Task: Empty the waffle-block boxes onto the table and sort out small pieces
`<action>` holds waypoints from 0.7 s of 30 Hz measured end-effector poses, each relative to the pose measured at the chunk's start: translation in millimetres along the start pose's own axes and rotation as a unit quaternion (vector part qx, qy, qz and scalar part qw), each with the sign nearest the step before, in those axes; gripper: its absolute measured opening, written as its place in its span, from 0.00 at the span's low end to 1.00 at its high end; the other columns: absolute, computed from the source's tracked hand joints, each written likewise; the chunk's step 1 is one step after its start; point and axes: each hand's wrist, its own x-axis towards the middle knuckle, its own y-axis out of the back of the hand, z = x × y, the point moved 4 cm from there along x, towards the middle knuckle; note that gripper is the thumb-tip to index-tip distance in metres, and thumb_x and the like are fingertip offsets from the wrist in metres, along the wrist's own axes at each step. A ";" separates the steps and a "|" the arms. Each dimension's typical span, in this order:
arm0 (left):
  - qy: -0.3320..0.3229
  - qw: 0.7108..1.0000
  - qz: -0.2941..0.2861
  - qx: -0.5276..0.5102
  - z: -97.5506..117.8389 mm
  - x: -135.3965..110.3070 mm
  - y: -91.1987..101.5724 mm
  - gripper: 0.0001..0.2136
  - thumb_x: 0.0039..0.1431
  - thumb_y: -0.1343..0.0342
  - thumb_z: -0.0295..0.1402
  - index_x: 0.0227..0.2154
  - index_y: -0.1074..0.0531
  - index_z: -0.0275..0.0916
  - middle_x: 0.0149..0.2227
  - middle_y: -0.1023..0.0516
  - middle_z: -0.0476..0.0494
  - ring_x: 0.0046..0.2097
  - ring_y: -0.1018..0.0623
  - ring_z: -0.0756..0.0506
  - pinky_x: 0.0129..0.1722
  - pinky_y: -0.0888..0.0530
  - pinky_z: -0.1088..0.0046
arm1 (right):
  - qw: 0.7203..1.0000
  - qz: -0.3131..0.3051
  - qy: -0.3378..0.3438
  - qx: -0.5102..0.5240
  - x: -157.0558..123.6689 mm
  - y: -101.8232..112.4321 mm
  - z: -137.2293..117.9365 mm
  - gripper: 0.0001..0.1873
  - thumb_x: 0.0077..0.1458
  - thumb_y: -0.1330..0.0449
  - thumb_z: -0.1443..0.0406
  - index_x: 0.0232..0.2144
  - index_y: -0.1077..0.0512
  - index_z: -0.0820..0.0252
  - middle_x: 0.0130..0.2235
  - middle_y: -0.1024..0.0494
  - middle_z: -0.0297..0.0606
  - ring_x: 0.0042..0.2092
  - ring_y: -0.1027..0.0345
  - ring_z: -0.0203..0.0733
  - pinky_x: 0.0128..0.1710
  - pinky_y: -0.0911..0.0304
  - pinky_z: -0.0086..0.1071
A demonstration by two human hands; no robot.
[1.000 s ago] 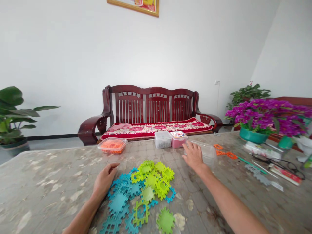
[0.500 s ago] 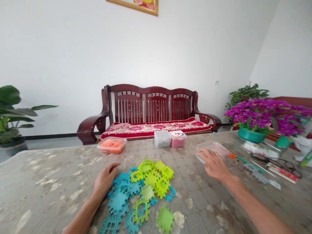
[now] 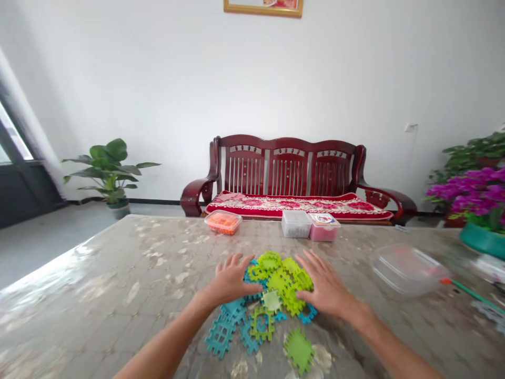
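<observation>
A loose heap of interlocking plastic pieces with toothed edges lies on the table in front of me. Lime-green pieces make up its top and right, and blue pieces spread out at its lower left. My left hand rests at the heap's left side, fingers apart, over some blue pieces. On the other side, my right hand has its fingers spread against the edge of the green pieces. Neither hand grips a piece. One green piece lies separately nearest me.
An orange-filled tub stands at the far edge, with a grey-filled box and a pink box to its right. A clear empty container and a green stick lie at right, near a flower pot.
My right hand has left the clear container and come to the heap's right side. My left hand has moved onto its left side with fingers spread. The view has turned left.
</observation>
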 end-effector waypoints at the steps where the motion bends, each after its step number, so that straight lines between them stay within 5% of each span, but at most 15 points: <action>1: -0.004 1.000 -0.018 0.017 2.7 -5.4 -4.3 0.44 0.43 0.35 0.52 0.65 0.40 0.50 0.66 0.39 0.30 0.67 0.42 0.24 0.60 0.44 0.36 | 1.000 -0.012 -0.010 0.015 10.9 -8.5 -5.1 0.47 0.47 0.34 0.54 0.67 0.44 0.53 0.71 0.48 0.47 0.71 0.58 0.57 0.67 0.55 0.54; 5: -0.017 0.998 -0.021 0.051 -8.6 -14.6 -11.9 0.41 0.46 0.36 0.47 0.65 0.40 0.51 0.67 0.40 0.31 0.67 0.41 0.27 0.62 0.42 0.43 | 0.994 -0.055 -0.002 0.093 44.4 -34.3 -16.9 0.41 0.52 0.37 0.55 0.66 0.41 0.58 0.67 0.40 0.51 0.67 0.46 0.55 0.65 0.49 0.51; 10: 0.007 0.999 0.001 0.038 -48.1 0.3 5.5 0.33 0.49 0.37 0.46 0.61 0.33 0.50 0.64 0.36 0.34 0.65 0.36 0.29 0.60 0.37 0.45 | 0.976 -0.057 0.052 0.203 58.1 -48.4 -29.1 0.33 0.53 0.38 0.51 0.59 0.30 0.55 0.64 0.34 0.48 0.64 0.40 0.55 0.63 0.45 0.50; 13: -0.010 0.996 0.089 0.005 -63.4 22.9 26.5 0.20 0.60 0.45 0.44 0.53 0.26 0.46 0.58 0.27 0.38 0.60 0.30 0.36 0.60 0.34 0.55 | 0.951 0.014 0.016 0.309 64.2 -46.1 -18.7 0.24 0.58 0.44 0.48 0.47 0.22 0.54 0.60 0.28 0.45 0.60 0.34 0.53 0.62 0.42 0.48; 16: -0.017 0.981 0.190 0.041 -69.1 52.2 43.2 0.14 0.62 0.45 0.37 0.49 0.25 0.43 0.54 0.25 0.39 0.57 0.28 0.39 0.59 0.34 0.60 | 0.910 0.127 -0.071 0.387 69.8 -43.3 9.0 0.26 0.58 0.49 0.44 0.35 0.21 0.56 0.46 0.19 0.46 0.51 0.27 0.54 0.56 0.36 0.47; 21: 0.026 0.967 0.207 0.144 -73.2 101.1 46.3 0.15 0.58 0.42 0.28 0.48 0.26 0.41 0.54 0.27 0.37 0.57 0.31 0.36 0.56 0.34 0.58 | 0.850 0.170 -0.170 0.468 70.2 -52.1 44.6 0.31 0.49 0.44 0.38 0.33 0.20 0.57 0.40 0.17 0.46 0.47 0.26 0.57 0.52 0.33 0.48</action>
